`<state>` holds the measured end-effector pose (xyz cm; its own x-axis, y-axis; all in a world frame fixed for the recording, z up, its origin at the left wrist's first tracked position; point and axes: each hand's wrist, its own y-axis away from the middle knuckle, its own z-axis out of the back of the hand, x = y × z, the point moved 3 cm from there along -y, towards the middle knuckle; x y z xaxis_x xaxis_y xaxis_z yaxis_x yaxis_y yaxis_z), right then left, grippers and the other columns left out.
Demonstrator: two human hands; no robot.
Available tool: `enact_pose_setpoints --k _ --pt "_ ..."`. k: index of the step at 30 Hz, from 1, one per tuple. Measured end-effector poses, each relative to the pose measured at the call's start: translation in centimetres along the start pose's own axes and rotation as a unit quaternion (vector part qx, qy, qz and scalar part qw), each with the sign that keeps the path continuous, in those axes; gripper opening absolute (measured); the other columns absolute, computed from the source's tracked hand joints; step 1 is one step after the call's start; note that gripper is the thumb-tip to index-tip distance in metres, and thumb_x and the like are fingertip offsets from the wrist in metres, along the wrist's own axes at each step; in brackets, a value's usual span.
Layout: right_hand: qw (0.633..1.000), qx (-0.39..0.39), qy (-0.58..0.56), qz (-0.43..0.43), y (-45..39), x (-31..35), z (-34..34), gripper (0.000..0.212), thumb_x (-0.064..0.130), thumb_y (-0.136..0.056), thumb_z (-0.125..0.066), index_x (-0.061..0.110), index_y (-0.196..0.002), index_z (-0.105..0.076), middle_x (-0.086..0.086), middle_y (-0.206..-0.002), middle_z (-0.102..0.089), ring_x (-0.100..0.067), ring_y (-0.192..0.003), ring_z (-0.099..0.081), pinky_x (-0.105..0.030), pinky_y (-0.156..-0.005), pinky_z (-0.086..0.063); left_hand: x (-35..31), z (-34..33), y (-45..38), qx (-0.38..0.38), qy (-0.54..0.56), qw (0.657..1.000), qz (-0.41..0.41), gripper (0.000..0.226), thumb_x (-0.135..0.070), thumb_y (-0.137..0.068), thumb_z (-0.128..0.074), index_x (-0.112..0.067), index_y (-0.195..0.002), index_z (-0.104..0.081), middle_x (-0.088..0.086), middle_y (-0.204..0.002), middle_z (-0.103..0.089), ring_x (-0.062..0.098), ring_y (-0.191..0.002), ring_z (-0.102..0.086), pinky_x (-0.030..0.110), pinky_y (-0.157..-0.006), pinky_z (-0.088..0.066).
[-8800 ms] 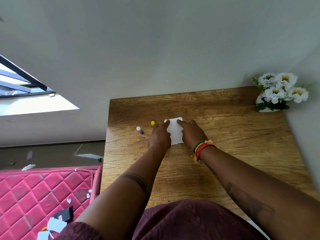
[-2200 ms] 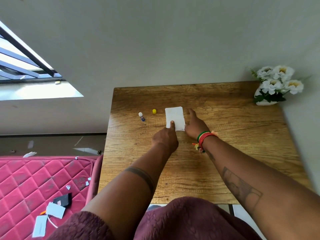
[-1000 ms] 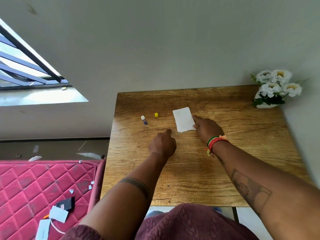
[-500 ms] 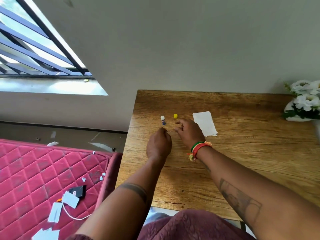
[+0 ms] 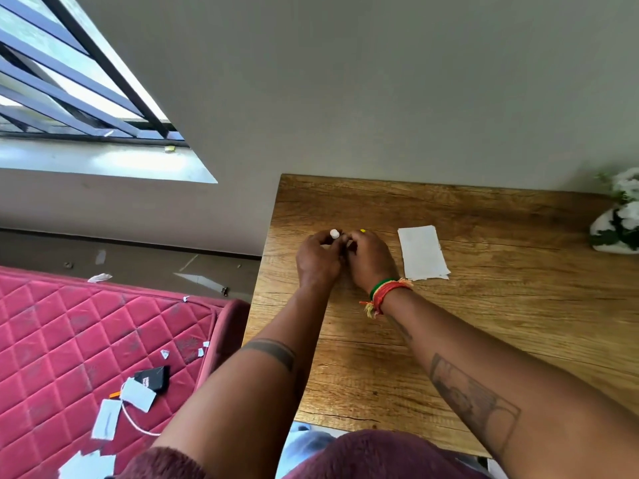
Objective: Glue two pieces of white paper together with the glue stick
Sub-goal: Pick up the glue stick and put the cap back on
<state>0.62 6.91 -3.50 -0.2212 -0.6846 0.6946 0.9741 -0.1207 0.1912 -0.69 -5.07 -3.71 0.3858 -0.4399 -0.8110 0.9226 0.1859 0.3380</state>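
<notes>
The white paper [image 5: 422, 252], two pieces laid one on the other, lies flat on the wooden table [image 5: 484, 305], just right of my hands. My left hand [image 5: 318, 259] is closed around the glue stick [image 5: 334, 233]; only its white tip shows above the fingers. My right hand [image 5: 370, 259] is pressed against the left one, fingers curled over the yellow cap [image 5: 362, 231], which peeks out at the fingertips. Whether the cap touches the stick is hidden by the fingers.
A white vase of white flowers [image 5: 619, 219] stands at the table's right edge by the wall. A pink quilted mattress [image 5: 86, 340] with paper scraps and a black phone [image 5: 152, 377] lies on the floor to the left. The table's left edge runs near my left hand.
Both hands left the paper and moved left. The left hand has picked up the glue stick and the right hand has taken the yellow cap. The view has swung left.
</notes>
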Motion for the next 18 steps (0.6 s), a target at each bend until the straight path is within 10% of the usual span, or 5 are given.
enact_pose_setpoints --k 10,18 --pt "0.983 0.11 -0.145 -0.027 0.5 0.6 5.9 0.018 0.029 -0.1 -0.058 0.022 -0.107 -0.073 0.0 -0.092 -0.075 -0.016 -0.077 -0.069 -0.038 -0.073 -0.055 -5.9 0.4 2.1 0.043 0.126 0.991 -0.029 0.018 -0.037 -0.089 -0.078 -0.02 -0.095 -0.077 -0.003 -0.084 -0.078 0.009 -0.07 -0.068 0.032 -0.066 -0.054" --pt "0.972 0.027 -0.228 -0.04 1.9 2.1 10.0 0.008 0.028 -0.092 -0.072 0.033 -0.086 -0.073 0.006 -0.074 -0.072 -0.011 -0.065 -0.064 -0.028 -0.06 -0.048 -10.0 0.4 3.8 0.095 0.17 0.98 -0.049 0.014 -0.02 -0.084 -0.084 -0.018 -0.097 -0.078 -0.002 -0.088 -0.08 0.0 -0.073 -0.073 0.01 -0.055 -0.051"
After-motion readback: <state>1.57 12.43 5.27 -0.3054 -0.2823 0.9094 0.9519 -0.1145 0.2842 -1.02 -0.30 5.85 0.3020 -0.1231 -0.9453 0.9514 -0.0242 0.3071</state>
